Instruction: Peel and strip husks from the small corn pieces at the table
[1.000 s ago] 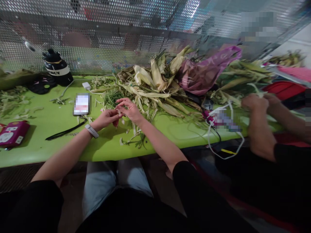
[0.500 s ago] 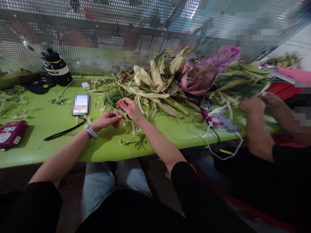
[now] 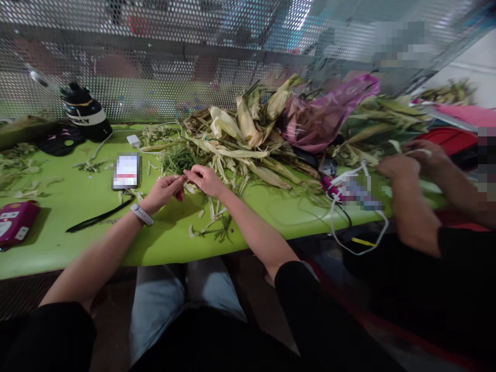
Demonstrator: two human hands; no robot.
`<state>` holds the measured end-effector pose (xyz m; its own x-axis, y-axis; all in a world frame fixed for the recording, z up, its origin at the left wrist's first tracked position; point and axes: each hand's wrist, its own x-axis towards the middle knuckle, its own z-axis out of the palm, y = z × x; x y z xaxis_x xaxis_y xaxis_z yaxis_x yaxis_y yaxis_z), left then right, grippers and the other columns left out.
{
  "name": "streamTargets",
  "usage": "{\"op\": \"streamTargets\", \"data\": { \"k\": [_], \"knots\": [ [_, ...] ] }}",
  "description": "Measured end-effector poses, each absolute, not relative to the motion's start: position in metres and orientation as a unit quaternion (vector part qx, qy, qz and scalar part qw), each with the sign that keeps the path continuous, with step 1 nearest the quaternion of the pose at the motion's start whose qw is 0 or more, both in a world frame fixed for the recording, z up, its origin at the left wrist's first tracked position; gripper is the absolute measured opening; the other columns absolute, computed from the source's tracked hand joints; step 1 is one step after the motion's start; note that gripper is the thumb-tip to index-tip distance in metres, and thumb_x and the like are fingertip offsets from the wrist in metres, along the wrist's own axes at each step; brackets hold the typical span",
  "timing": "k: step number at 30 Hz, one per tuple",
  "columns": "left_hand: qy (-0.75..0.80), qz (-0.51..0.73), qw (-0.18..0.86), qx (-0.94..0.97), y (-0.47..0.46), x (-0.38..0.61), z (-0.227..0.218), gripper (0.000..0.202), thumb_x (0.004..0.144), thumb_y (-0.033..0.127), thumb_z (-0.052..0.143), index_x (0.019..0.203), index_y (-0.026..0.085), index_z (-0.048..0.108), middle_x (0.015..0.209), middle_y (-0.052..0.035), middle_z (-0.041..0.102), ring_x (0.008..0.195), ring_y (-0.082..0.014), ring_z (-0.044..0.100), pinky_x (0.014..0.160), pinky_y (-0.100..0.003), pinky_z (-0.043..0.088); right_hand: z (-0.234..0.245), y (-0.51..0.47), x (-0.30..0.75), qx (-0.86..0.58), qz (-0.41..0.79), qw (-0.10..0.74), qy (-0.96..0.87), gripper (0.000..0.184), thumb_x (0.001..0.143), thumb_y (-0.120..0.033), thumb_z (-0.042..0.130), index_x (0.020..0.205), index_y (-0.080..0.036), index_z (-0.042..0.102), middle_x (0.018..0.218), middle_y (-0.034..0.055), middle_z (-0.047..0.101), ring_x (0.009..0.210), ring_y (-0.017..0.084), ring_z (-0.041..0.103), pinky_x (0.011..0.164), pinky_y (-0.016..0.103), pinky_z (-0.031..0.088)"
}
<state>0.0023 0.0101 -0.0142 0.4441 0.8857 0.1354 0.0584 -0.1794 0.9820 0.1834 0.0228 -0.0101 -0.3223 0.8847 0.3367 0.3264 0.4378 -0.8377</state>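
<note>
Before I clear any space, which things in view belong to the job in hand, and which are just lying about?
Likely part of the job:
left hand and right hand, fingertips together; anything pinched there is too small to identify
green shreds, just beyond them
corn husks, perhaps

Apparently just lying about:
phone
black bottle
white plug
magenta box

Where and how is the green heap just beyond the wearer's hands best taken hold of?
Probably take the green heap by a clump of strands, from the left and above, fingers curled around them. It is low and loose, with no firm handle; corn husks crowd its right side, while some bare tabletop shows to its left.
</note>
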Motion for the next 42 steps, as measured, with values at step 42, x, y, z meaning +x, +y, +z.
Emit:
{"op": "streamTargets", "data": {
  "k": [42],
  "knots": [
    [0.413,0.772,0.380,0.298,0.047,-0.044,0.022,0.051,0.101,0.041,0.031,0.076,0.011,0.064,0.042,0.0029,0.050,0.037,-0.0073,0.044,0.040,-0.021,0.032,-0.003,0.019,0.190,-0.527,0.264,0.485,-0.646,0.046,0.089,-0.054,0.050,0.058,-0.020,0.043,0.053,-0.0042,0.043,0.054,0.010,0.041,0.058,0.026,0.032]
  ]
}}
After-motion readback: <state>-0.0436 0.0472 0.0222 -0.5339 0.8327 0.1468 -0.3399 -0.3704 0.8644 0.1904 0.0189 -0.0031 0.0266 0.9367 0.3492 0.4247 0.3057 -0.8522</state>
